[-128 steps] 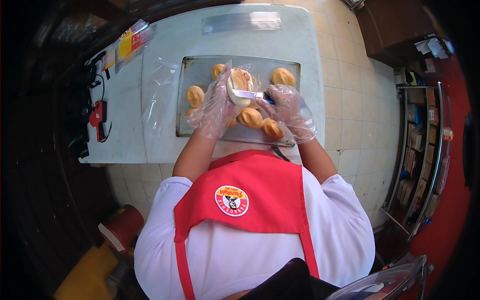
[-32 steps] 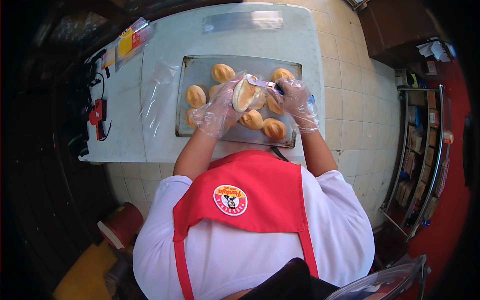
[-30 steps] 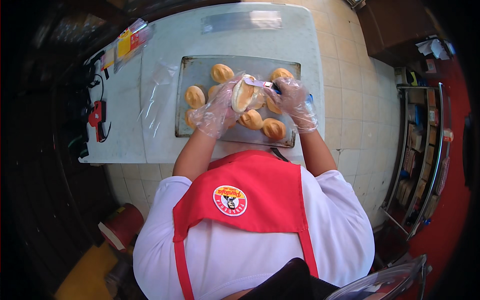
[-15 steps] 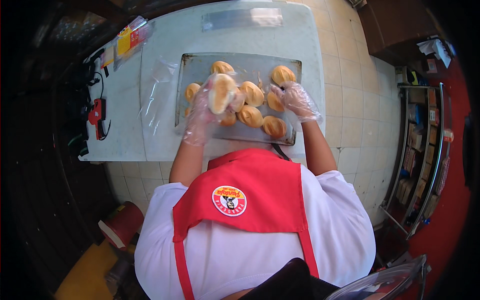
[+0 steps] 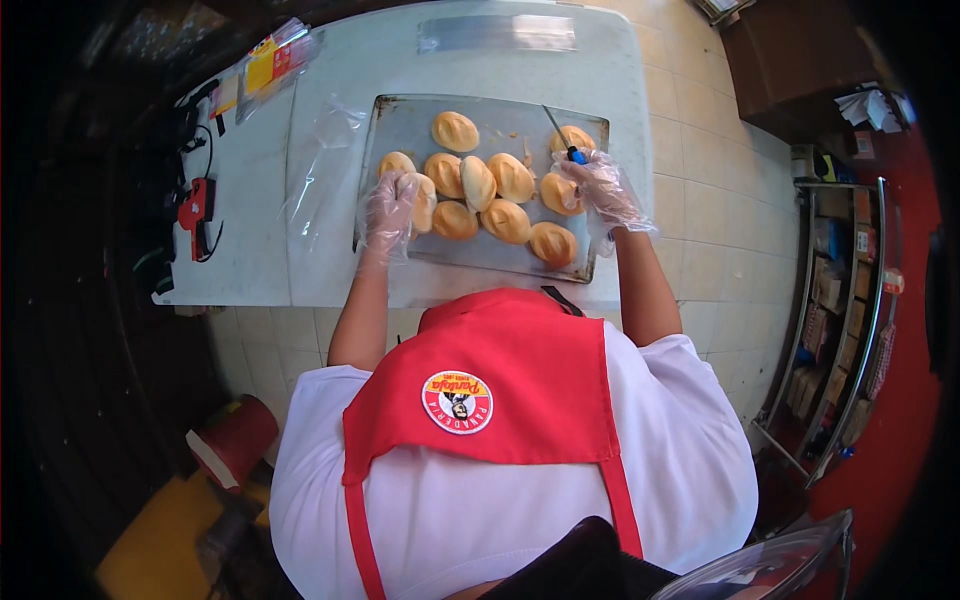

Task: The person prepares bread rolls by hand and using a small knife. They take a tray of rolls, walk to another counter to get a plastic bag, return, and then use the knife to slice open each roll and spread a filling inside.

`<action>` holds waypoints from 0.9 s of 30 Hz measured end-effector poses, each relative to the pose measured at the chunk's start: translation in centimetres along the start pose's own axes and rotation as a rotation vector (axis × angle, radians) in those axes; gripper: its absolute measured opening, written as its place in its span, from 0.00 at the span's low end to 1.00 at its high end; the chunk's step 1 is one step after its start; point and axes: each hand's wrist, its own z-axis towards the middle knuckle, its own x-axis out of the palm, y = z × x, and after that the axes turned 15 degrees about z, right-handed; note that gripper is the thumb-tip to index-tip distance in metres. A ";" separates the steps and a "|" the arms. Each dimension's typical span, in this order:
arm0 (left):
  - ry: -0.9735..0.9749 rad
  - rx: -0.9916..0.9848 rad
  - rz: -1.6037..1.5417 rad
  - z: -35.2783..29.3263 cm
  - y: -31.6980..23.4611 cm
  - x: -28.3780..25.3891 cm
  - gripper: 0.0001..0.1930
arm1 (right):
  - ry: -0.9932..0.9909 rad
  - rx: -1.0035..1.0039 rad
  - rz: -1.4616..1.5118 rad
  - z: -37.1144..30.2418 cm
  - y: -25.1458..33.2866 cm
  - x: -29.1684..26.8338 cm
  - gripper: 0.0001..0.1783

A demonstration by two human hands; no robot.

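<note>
A metal baking tray (image 5: 400, 120) on a white table (image 5: 500, 60) holds several golden bread rolls. My left hand (image 5: 387, 208), in a clear plastic glove, rests on a roll (image 5: 424, 200) at the tray's left side. My right hand (image 5: 603, 188), also gloved, grips a knife (image 5: 563, 135) with a blue handle, its thin blade pointing away over the tray's right part. A split roll (image 5: 477, 182) lies on its side in the middle of the group.
A clear plastic bag (image 5: 318, 170) lies left of the tray. A red device with black cables (image 5: 193, 208) sits at the table's left edge, coloured packets (image 5: 262, 62) at the far left corner. A shelf rack (image 5: 845, 300) stands to the right on a tiled floor.
My left hand carried the split roll from between both hands down to the tray's left side. My right hand drew back to the right with the knife.
</note>
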 end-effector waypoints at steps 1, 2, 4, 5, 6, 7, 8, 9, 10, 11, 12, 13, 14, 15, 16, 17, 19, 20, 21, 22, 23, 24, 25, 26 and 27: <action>-0.011 0.057 0.173 0.1 0.3 -0.1 0.22 | 0.010 -0.024 0.008 -0.1 -0.2 -0.1 0.14; -0.027 0.070 0.267 0.0 0.7 -0.1 0.23 | 0.021 -0.047 0.016 -0.3 -0.3 -0.2 0.14; -0.077 0.093 0.366 0.1 0.7 -0.1 0.22 | -0.012 0.023 0.056 -0.8 -0.2 -0.4 0.14; -0.102 0.104 0.417 0.0 0.5 -0.2 0.22 | -0.028 0.059 0.077 -1.0 -0.3 -0.4 0.15; -0.183 0.156 0.503 0.0 0.3 -0.4 0.21 | -0.024 0.060 0.082 -1.1 -0.5 -0.8 0.16; -0.258 0.214 0.590 0.0 -1.4 -1.0 0.21 | -0.028 0.062 0.091 -1.2 -1.2 -1.4 0.16; -0.337 0.271 0.678 0.0 -3.1 -1.7 0.21 | -0.027 0.064 0.101 -1.2 -1.6 -1.8 0.17; -0.315 0.385 0.671 0.2 -4.9 -2.4 0.21 | -0.030 0.085 0.113 -1.4 -1.7 -2.0 0.18; -0.291 0.498 0.659 1.0 -6.9 -2.7 0.21 | -0.034 0.106 0.123 -1.6 -1.8 -2.2 0.18; -0.270 0.608 0.647 1.6 -8.3 -2.7 0.22 | -0.034 0.125 0.132 -1.7 -1.7 -2.2 0.19; -0.022 0.753 0.457 2.5 -9.2 -1.8 0.23 | -0.014 0.117 0.141 -1.8 -1.5 -2.0 0.19; 0.228 0.886 0.258 2.8 -10.2 -0.8 0.24 | 0.006 0.109 0.150 -2.0 -1.3 -1.6 0.20; 0.171 1.207 0.654 2.4 -11.1 0.3 0.24 | 0.010 0.102 0.164 -2.2 -1.1 -1.6 0.20; 0.096 1.510 1.062 2.0 -11.9 1.2 0.24 | 0.012 0.098 0.178 -2.5 -1.2 -1.5 0.20; 0.202 1.488 1.150 2.2 -11.8 2.1 0.24 | 0.017 0.088 0.192 -2.6 -1.0 -1.3 0.20; 0.307 1.457 1.235 2.4 -11.1 3.1 0.24 | 0.025 0.079 0.204 -2.7 -0.8 -1.2 0.20; 0.481 1.367 1.338 2.9 -11.5 3.8 0.24 | 0.012 0.065 0.207 -2.8 -0.9 -1.1 0.20; 0.554 1.307 1.358 2.5 -13.3 3.2 0.24 | 0.000 0.065 0.212 -2.9 -1.1 -1.4 0.20; 0.624 1.244 1.377 2.4 -14.3 3.0 0.24 | -0.013 0.071 0.206 -3.0 -1.2 -1.7 0.20; 0.630 1.109 1.284 2.6 -14.2 2.8 0.24 | -0.012 0.076 0.196 -3.1 -1.0 -1.7 0.20; 0.632 0.973 1.188 3.0 -13.8 2.4 0.23 | -0.010 0.081 0.185 -3.3 -0.8 -1.6 0.20; 0.630 0.838 1.092 3.3 -13.3 2.0 0.23 | -0.016 0.095 0.199 -3.5 -0.6 -1.6 0.19; 0.656 0.626 0.633 3.4 -12.7 1.6 0.22 | -0.025 0.107 0.218 -3.7 -0.2 -1.5 0.19; 0.651 0.404 0.179 3.2 -11.8 1.2 0.22 | -0.031 0.117 0.234 -3.8 0.0 -1.5 0.19; 0.616 0.173 -0.270 3.2 -10.8 0.9 0.22 | 0.005 0.104 0.294 -3.8 0.2 -1.1 0.19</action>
